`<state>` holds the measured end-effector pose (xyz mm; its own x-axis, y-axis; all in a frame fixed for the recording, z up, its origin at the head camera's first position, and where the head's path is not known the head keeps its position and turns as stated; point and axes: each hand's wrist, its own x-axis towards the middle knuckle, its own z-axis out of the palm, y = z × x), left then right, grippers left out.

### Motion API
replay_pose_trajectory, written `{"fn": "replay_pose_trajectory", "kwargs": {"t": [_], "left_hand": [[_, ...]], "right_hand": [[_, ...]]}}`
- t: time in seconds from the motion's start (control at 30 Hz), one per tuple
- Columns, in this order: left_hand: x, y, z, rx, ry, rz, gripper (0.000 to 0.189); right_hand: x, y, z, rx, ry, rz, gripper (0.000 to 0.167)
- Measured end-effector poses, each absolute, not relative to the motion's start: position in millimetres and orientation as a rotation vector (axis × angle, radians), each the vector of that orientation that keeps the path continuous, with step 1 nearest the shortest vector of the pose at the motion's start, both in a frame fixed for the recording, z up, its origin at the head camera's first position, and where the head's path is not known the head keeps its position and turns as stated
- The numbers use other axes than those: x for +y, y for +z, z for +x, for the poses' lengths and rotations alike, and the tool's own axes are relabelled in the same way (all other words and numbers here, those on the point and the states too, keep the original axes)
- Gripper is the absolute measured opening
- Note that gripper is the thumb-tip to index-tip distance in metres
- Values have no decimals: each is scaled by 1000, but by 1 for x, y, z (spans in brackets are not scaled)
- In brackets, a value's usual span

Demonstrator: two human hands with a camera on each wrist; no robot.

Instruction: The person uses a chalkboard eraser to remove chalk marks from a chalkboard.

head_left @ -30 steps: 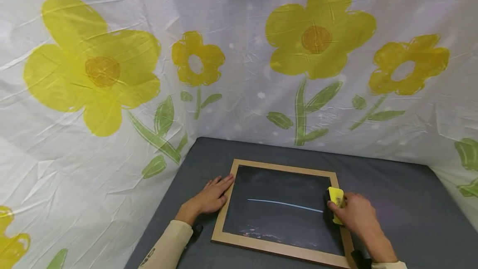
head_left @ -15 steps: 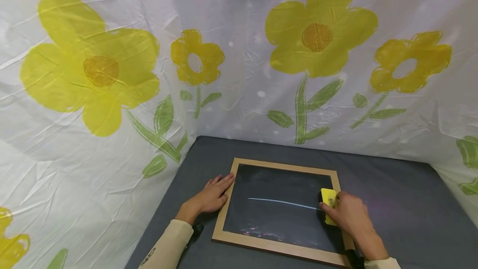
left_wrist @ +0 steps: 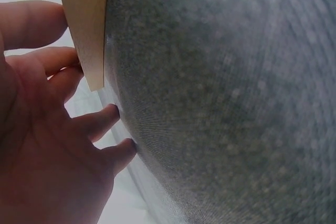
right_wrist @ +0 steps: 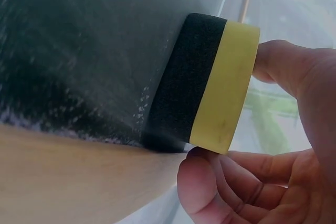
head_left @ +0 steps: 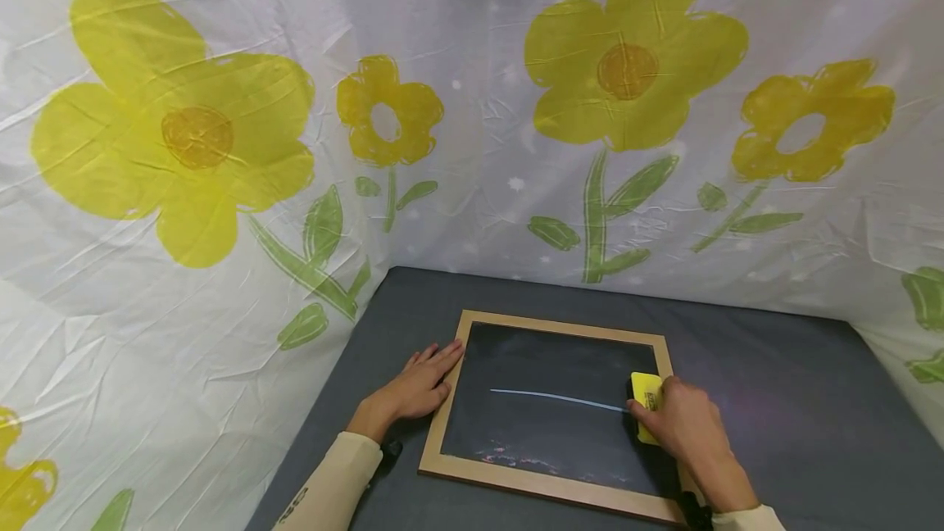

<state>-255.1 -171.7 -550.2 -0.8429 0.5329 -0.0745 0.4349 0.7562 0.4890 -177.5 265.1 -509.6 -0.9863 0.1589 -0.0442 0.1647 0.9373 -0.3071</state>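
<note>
A small chalkboard (head_left: 546,441) in a light wooden frame lies on the dark table. One pale blue chalk line (head_left: 556,397) runs across its middle. My right hand (head_left: 693,424) grips a yellow and black board eraser (head_left: 646,400) between thumb and fingers at the board's right side. In the right wrist view the eraser's black felt (right_wrist: 184,77) stands against the board surface, close to the wooden frame (right_wrist: 89,177). My left hand (head_left: 416,388) rests with fingers extended on the frame's left edge; in the left wrist view its fingertips touch the wood (left_wrist: 86,30) and the cloth.
A dark grey cloth (head_left: 796,400) covers the table. White sheeting (head_left: 472,187) printed with yellow flowers hangs behind and at both sides. Chalk smudges (head_left: 509,457) mark the board's lower part.
My right hand has slid the eraser leftward from the frame's right edge onto the board, over the chalk line's right end. The left hand has stayed in place.
</note>
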Motion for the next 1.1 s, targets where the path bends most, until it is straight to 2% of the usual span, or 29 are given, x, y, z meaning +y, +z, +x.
{"fn": "replay_pose_trajectory", "kwargs": {"t": [0.7,0.97,1.1], "left_hand": [[-175,-555,-256,2733,733,774,68],[-183,-592,-272,2752,846,839,69],[-183,-596,-274,2766,834,831,69]], "right_hand": [[237,-514,-187,3104,-481,219,72],[219,-510,-191,3126,-450,150,75],[209,-510,-193,3136,-466,130,77]]}}
